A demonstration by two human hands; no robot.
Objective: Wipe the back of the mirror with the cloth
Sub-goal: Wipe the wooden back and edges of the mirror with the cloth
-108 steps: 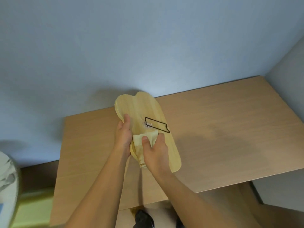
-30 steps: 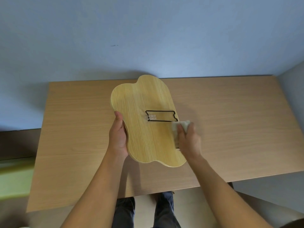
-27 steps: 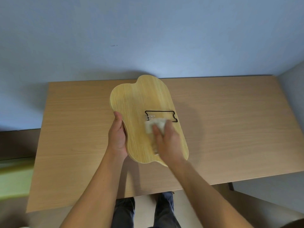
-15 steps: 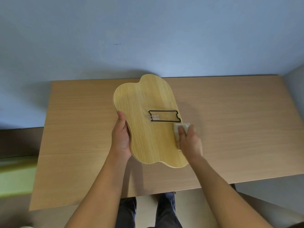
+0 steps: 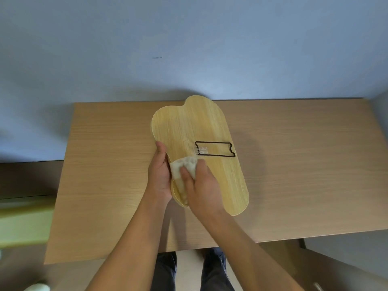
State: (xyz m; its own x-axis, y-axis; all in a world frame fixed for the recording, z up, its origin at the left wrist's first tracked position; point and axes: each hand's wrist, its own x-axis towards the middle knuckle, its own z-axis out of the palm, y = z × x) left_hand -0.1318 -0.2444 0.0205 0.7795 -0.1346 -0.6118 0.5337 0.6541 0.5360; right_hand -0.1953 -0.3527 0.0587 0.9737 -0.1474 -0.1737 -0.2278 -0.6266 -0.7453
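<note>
The mirror point(image 5: 193, 131) lies face down over the table, showing its wavy light-wood back with a black wire stand point(image 5: 214, 149) folded flat and taped on. My left hand point(image 5: 159, 175) grips the mirror's left edge, thumb on top. My right hand point(image 5: 201, 185) presses a crumpled white cloth point(image 5: 185, 166) onto the lower left part of the back, right beside my left hand. The cloth's lower part is hidden under my fingers.
The wooden table point(image 5: 294, 175) stands against a blue-grey wall point(image 5: 189, 49). A yellow-green surface point(image 5: 23, 221) lies to the left of the table. My legs point(image 5: 189, 271) show below the table's front edge.
My right hand has slid the cloth from the mirror's right edge across to its lower left, next to my left hand. The left hand keeps its hold.
</note>
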